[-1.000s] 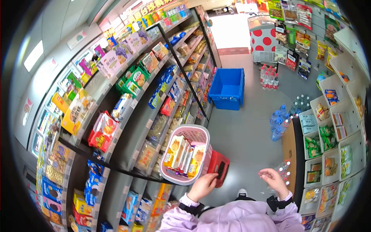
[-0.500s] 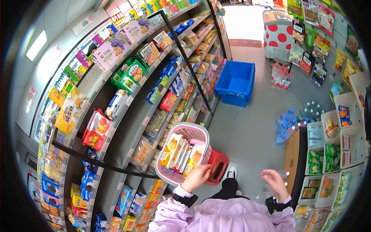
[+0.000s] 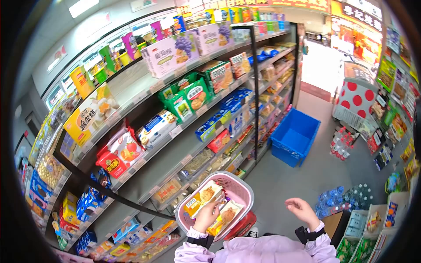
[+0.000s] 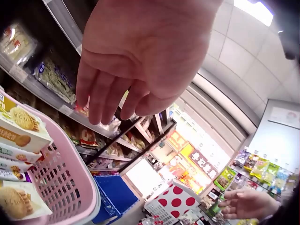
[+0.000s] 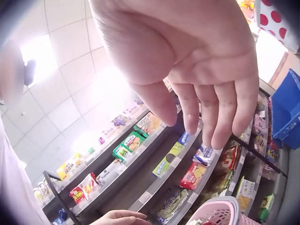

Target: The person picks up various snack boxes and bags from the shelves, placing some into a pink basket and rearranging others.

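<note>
My left hand (image 3: 207,217) hangs over the near side of a pink plastic basket (image 3: 247,191), overlapping it in the head view. In the left wrist view, that hand (image 4: 145,56) has loosely bent fingers with nothing between them, and the basket (image 4: 70,187) stands beside it. Inside are yellow-and-white biscuit packs (image 3: 230,216) and a few slimmer packs, partly hidden by the hand in the head view. My right hand (image 3: 302,211) is held in the air to the right of the basket, holding nothing. Its fingers (image 5: 208,115) are relaxed and slightly bent in the right wrist view.
Shelves on the left carry a green biscuit pack (image 3: 193,96), a red pack (image 3: 120,151) and purple grape boxes (image 3: 171,52). A red item (image 3: 243,225) sits beneath the basket. Farther off are a blue crate (image 3: 296,136), bottled water (image 3: 331,197) and a red-dotted freezer (image 3: 357,101).
The head view has turned left toward the shelves. My left hand has moved from beside the basket's near right edge to over it. My right hand stays raised and empty.
</note>
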`<control>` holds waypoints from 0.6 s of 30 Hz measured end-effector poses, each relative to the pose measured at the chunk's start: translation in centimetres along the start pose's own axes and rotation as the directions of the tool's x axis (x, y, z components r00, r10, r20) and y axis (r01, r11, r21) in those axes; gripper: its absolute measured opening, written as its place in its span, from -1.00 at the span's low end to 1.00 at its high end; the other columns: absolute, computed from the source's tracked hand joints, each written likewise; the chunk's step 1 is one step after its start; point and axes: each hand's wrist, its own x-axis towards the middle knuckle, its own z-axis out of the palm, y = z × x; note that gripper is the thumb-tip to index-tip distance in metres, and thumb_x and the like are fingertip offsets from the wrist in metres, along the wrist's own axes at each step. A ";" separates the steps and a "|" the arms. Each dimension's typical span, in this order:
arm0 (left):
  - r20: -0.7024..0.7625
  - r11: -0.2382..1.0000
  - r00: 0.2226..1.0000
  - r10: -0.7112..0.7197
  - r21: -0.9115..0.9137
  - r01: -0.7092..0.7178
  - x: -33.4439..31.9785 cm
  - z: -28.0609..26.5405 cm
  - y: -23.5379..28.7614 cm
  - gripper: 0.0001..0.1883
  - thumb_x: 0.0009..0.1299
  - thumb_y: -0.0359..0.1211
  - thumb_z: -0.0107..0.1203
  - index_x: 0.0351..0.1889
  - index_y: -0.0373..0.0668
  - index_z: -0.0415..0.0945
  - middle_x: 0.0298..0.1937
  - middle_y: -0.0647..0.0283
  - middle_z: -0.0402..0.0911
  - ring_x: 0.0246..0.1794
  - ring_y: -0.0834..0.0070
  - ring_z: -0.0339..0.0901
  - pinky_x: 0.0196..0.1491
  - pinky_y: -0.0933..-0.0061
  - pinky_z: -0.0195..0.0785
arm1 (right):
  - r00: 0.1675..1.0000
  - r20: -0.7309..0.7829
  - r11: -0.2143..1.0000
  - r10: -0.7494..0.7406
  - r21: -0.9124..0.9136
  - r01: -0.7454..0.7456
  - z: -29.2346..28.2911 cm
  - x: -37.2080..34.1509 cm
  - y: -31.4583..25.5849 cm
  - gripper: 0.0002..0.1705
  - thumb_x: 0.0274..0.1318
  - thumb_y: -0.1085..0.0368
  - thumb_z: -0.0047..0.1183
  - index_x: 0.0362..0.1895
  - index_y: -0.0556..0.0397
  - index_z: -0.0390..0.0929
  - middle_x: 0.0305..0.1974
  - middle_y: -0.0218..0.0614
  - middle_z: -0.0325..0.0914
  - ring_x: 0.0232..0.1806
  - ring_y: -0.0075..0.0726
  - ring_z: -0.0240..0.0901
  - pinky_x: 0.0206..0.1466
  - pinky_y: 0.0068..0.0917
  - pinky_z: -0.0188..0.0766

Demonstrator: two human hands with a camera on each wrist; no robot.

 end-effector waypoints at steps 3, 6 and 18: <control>-0.055 0.991 0.990 -0.128 -0.032 0.127 0.7 -0.6 -0.9 -0.73 0.20 -0.35 -0.04 -0.17 -0.24 0.47 -0.25 -0.03 0.53 -0.25 0.09 0.49 -0.19 0.26 0.34 | 0.993 0.113 0.999 -0.027 -0.030 0.031 0.2 4.0 -2.0 -0.70 0.05 0.35 -0.04 -0.09 0.19 0.40 -0.17 -0.26 0.48 -0.16 -0.44 0.42 -0.07 -0.51 0.35; -0.129 0.987 0.980 -0.153 0.020 0.157 1.4 -0.8 -1.5 -0.73 0.20 -0.35 -0.03 -0.17 -0.25 0.48 -0.26 -0.01 0.53 -0.28 0.14 0.50 -0.22 0.29 0.36 | 0.972 0.234 1.000 -0.010 -0.019 0.015 -0.6 7.9 -1.3 -0.69 0.05 0.35 -0.05 -0.08 0.18 0.40 -0.14 -0.27 0.47 -0.14 -0.43 0.42 -0.05 -0.50 0.35; -0.309 0.912 0.861 -0.404 -0.066 0.405 9.6 2.4 1.7 -0.71 0.24 -0.38 -0.03 -0.09 -0.27 0.43 -0.22 0.05 0.55 -0.23 0.26 0.53 -0.18 0.40 0.37 | 0.819 0.552 0.985 -0.156 0.031 0.167 -6.3 26.8 -1.8 -0.68 0.06 0.33 -0.06 -0.07 0.18 0.38 -0.16 -0.22 0.47 -0.17 -0.38 0.44 -0.06 -0.46 0.36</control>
